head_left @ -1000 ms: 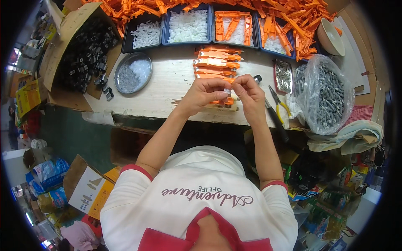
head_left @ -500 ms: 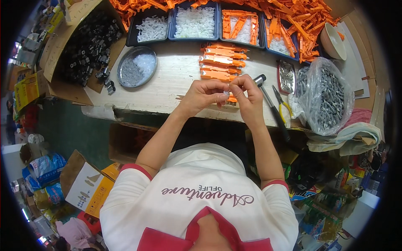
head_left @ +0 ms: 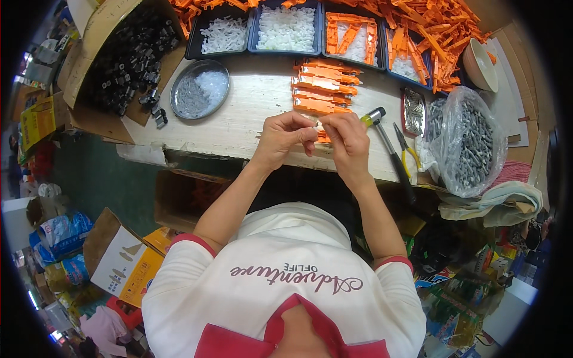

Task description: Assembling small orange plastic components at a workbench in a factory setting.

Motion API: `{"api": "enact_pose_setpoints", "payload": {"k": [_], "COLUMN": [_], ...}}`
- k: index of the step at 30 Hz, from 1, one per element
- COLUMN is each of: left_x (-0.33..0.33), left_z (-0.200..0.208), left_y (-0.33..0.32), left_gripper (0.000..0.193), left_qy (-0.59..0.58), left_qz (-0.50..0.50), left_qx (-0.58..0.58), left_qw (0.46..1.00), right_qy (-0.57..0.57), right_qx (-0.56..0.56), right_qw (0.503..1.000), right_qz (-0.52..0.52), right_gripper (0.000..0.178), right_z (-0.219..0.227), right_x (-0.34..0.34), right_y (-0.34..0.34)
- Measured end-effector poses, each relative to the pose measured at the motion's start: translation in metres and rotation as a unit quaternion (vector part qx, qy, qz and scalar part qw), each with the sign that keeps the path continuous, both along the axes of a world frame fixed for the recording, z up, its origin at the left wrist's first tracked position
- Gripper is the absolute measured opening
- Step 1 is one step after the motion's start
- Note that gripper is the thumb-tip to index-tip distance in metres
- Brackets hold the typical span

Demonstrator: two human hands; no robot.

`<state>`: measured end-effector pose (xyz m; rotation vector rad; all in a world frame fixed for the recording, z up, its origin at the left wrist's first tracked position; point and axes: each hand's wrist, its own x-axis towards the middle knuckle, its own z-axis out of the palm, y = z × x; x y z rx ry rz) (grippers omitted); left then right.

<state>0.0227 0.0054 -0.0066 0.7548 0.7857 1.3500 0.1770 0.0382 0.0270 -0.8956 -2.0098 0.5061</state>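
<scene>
My left hand (head_left: 286, 141) is closed in a pinch, with a small white plastic piece (head_left: 318, 126) at its fingertips. Against that piece, my right hand (head_left: 349, 143) has its fingers curled and pressed together; whatever lies inside its grip is hidden. Both hands hover over the table's near edge, almost touching. Just beyond them several orange plastic housings (head_left: 324, 90) lie side by side in a stack-like row, their nearest end partly covered by my hands. A hammer (head_left: 391, 152) with a yellow-and-black head rests right of my right hand.
Pliers (head_left: 408, 154), a tray of metal pins (head_left: 413, 112) and a bag of grey screws (head_left: 474, 143) lie right. A round metal dish (head_left: 173, 101) and a carton of black parts (head_left: 80, 89) stand left. Bins of white pieces (head_left: 285, 30) and an orange heap (head_left: 439, 30) line the back.
My hands have shifted slightly left and the right fingers have closed in over the small white piece. The whole view has moved a little; the housings lie as before.
</scene>
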Motion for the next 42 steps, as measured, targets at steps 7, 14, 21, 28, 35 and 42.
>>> {"api": "enact_pose_setpoints", "payload": {"k": [7,14,21,28,35,42], "left_x": [-0.002,-0.026,-0.023,-0.015,-0.011,0.013], "left_z": [0.002,0.014,-0.005,-0.002,0.011,0.051], "left_y": [-0.001,0.006,0.005,0.008,0.017,0.049], "left_gripper": [0.009,0.017,0.023,0.023,0.018,0.011], "left_qy": [0.016,0.390,0.584,0.627,0.675,0.806], "left_qz": [0.010,0.091,0.039,0.011,-0.056,-0.192], "left_qx": [-0.006,0.165,0.236,0.209,0.178,0.232], "left_qw": [1.000,0.901,0.776,0.750,0.714,0.510], "right_qy": [-0.036,-0.145,-0.233,-0.198,-0.174,-0.131], "right_qx": [0.092,0.079,0.077,0.031,0.010,-0.012], "right_qw": [0.994,0.985,0.967,0.977,0.980,0.991], "right_qz": [0.035,0.040,0.070,0.074,0.097,0.001], "right_gripper": [0.014,0.012,0.008,0.014,0.014,0.012], "right_z": [0.000,-0.014,-0.027,-0.024,-0.022,-0.004], "right_x": [0.002,0.013,0.008,0.011,0.020,0.081], "right_y": [0.001,0.008,0.010,0.012,0.017,0.052]}}
